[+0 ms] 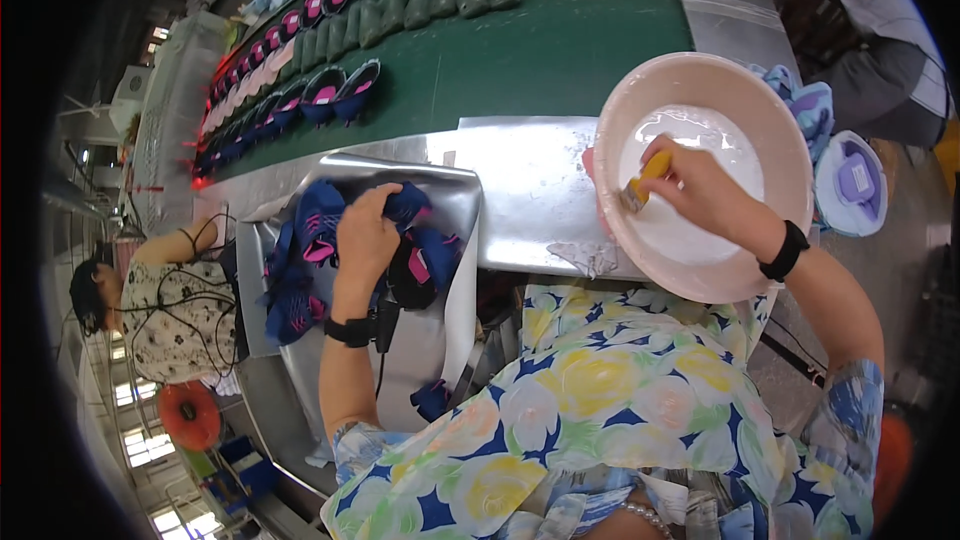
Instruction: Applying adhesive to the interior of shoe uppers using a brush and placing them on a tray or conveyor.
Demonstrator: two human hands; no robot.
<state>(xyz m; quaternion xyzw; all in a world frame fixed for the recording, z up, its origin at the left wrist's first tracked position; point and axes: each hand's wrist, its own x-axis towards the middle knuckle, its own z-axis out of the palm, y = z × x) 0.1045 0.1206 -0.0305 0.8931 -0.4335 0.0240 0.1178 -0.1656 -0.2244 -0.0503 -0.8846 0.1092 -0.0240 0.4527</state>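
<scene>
A brush with a yellow handle (656, 166) is gripped in my right hand (705, 190), its bristles low against the inner wall of a pale pink basin (785, 170). White liquid (700, 230) lies in the bottom of that basin. My left hand (368, 235) is over a metal tray (440, 172) at the left, fingers closed on a navy shoe upper (408, 204). Around it in the tray lie several more navy and pink shoe uppers (318, 220). The palm side of my left hand is hidden.
Beyond the tray, a green conveyor belt (590, 30) carries rows of shoe uppers (325, 95) and dark green shoe lasts (420, 2). Lilac and light blue shoe pieces (850, 183) sit right of the basin. A co-worker (180, 305) is at the left, another person (880, 30) at the upper right.
</scene>
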